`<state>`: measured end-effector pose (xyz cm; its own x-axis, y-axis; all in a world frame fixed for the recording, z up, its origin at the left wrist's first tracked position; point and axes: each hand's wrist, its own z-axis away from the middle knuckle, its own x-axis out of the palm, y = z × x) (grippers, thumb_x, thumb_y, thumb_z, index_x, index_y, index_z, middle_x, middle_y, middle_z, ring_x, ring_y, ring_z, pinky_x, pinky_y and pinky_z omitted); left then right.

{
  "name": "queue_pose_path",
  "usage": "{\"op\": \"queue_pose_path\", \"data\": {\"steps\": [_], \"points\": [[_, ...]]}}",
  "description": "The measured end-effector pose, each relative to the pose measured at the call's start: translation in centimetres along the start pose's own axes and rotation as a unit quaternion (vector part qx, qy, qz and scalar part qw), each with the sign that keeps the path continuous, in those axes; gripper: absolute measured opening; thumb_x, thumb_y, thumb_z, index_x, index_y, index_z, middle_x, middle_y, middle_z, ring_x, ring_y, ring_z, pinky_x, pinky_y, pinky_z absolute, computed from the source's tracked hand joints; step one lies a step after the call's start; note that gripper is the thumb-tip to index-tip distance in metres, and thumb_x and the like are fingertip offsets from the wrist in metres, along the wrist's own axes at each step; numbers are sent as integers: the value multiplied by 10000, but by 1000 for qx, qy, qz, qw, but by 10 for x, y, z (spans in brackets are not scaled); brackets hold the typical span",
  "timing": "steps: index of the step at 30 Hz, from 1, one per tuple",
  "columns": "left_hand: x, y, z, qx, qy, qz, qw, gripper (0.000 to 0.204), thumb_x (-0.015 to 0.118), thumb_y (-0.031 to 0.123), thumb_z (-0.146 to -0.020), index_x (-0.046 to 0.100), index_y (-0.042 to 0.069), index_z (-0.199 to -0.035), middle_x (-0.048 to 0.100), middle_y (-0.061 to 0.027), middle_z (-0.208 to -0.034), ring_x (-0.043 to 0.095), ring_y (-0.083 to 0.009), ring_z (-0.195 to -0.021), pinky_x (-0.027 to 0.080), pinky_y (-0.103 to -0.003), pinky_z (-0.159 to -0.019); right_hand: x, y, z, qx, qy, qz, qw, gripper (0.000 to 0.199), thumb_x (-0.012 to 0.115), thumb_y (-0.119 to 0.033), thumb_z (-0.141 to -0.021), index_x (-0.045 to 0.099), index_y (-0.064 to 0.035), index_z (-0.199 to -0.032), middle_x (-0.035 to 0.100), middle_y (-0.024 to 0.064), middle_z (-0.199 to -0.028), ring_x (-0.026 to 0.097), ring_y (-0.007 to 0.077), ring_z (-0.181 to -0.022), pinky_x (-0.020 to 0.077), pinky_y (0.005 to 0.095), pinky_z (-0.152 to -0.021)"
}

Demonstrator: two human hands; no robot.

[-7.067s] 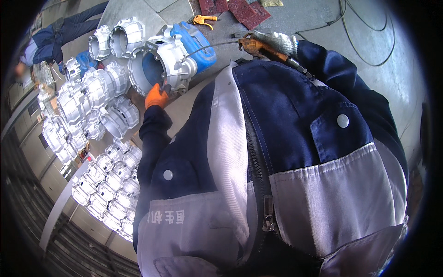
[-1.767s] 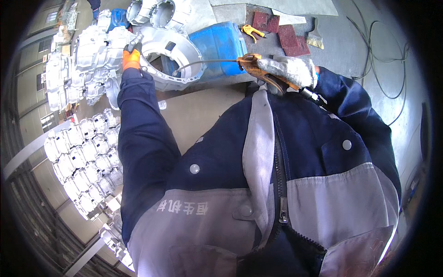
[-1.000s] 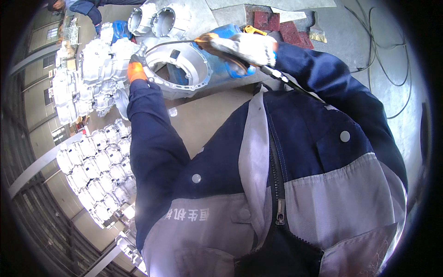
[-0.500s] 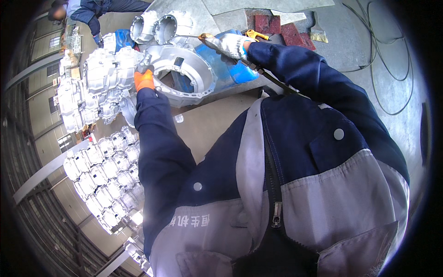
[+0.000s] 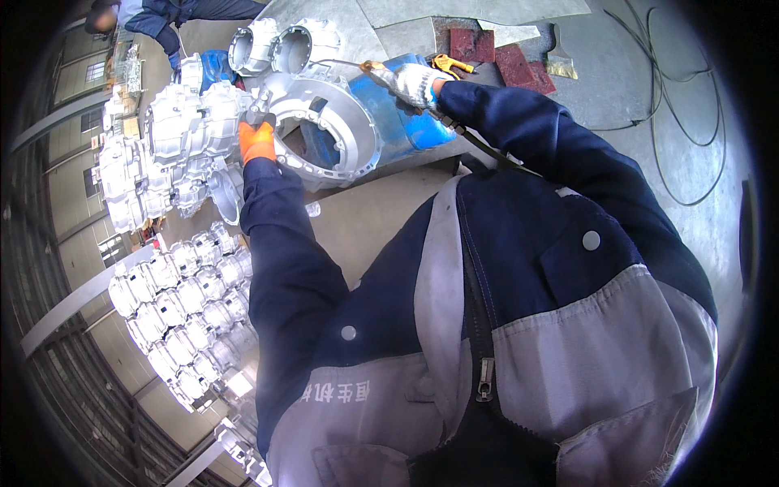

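A big ring-shaped silver metal housing [image 5: 363, 130] lies in front of me, its wide round opening facing up. My left hand [image 5: 258, 141], in an orange glove, is closed on a lug at the housing's left edge. In a white glove, my right hand [image 5: 417, 84] wraps round a hose-fed hand tool [image 5: 375, 68], whose exact kind I cannot make out. Its thin rod points left over the far rim of the housing; whether it touches the metal is unclear. A hose [image 5: 487, 146] runs back from the tool below my right forearm.
A blue drum-like object [image 5: 426, 130] lies right of the housing. Beyond it are a yellow blow gun [image 5: 451, 65], dark red blocks [image 5: 513, 66] and a brush [image 5: 560, 61]. Silver castings [image 5: 174, 122] crowd the left. Cables [image 5: 690, 134] loop at right. A co-worker [image 5: 162, 20] bends at far left.
My right hand and the tool have tilted and shifted slightly. My left hand keeps its grip at the same place on the housing.
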<state>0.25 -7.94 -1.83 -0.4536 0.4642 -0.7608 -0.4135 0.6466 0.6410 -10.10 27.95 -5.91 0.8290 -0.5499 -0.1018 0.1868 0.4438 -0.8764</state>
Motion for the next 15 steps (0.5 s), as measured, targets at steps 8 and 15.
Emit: {"op": "queue_pose_path", "data": {"steps": [8,15], "points": [[-2,-2,-1,-53,-12,21,998,490,782,253,-653,547,-41,-966,600,-89,-780,530,-176,-614,436,-325,-564,0,25,-7,69,-3,-159,985,568,426,-597,-862,547,-54,-747,545,90,-585,522,186,-439,436,321,-431],[-1,-8,-10,-31,-15,19,999,513,752,247,-684,554,-57,-1046,622,-124,-882,561,-183,-708,450,-310,-632,-1,46,-10,91,6,-201,975,547,419,-578,-872,507,-68,-695,507,76,-566,498,190,-421,449,341,-417]]}}
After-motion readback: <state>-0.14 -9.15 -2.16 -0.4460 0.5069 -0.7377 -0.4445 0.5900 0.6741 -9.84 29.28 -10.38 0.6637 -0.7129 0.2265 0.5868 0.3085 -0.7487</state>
